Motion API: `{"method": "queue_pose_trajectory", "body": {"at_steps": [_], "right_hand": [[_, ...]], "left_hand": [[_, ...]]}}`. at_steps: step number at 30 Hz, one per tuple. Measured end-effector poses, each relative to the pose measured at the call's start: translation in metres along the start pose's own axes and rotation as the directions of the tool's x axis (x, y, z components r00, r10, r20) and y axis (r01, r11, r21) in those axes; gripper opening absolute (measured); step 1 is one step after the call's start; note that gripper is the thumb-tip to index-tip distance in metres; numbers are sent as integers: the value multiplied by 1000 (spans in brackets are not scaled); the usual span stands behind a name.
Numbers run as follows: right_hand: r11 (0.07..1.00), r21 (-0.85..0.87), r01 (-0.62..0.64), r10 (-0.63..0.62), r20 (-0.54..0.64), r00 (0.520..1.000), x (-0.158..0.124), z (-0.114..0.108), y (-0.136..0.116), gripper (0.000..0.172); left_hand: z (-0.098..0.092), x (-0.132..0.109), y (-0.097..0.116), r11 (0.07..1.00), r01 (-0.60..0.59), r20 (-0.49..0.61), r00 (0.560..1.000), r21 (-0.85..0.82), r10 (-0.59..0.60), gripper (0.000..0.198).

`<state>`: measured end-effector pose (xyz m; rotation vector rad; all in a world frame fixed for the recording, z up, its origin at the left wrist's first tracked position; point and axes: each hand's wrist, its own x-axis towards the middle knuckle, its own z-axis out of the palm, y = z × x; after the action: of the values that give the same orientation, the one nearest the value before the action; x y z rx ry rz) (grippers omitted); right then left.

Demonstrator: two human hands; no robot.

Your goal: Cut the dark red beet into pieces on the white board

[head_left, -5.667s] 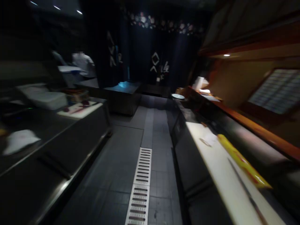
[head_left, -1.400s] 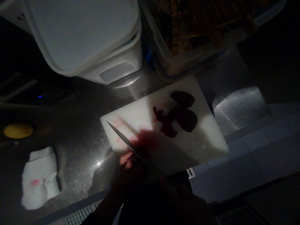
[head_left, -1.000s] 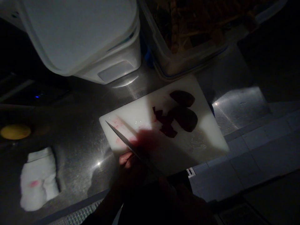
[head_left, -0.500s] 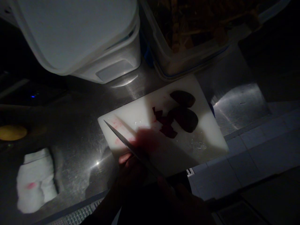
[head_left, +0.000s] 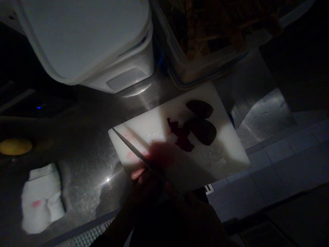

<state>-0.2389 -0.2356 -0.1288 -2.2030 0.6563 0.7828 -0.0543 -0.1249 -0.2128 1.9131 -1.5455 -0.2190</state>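
Note:
In the dark at the lower middle, my right hand is closed round the handle of a long kitchen knife, whose blade slants up and left over the white cutting board. My left hand is curled under the blade at the board's near edge. Whatever its fingers hold is lost in shadow. Red juice stains the board near the blade. Dark red cut beetroot pieces lie past it, beside two larger beetroot chunks, one nearer and one farther.
A large white lidded tub stands behind the board. To its right is a clear plastic container with brownish contents. On the steel counter at left lie a folded white cloth with a red stain and a yellow oval item.
The knife tip has shifted slightly up and left, and my right hand has moved a little up and left with it. The beetroot pieces have stayed in place.

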Motion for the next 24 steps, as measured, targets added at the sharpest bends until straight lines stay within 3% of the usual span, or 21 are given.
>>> {"method": "queue_pose_trajectory", "body": {"at_steps": [8, 16, 24], "right_hand": [[996, 92, -13, 16, -36, 999, -9, 19, 11, 89], [993, 119, -16, 23, -55, 998, -8, 18, 12, 87], [993, 115, -3, 11, -72, 997, -6, 19, 13, 90]], "left_hand": [[0, 4, -1, 998, -39, -10, 999, -43, 38, 23], [-1, 13, 3, 999, -50, -62, 997, -2, 50, 16], [-4, 16, 6, 998, -61, -1, 998, 22, 61, 15]]}}
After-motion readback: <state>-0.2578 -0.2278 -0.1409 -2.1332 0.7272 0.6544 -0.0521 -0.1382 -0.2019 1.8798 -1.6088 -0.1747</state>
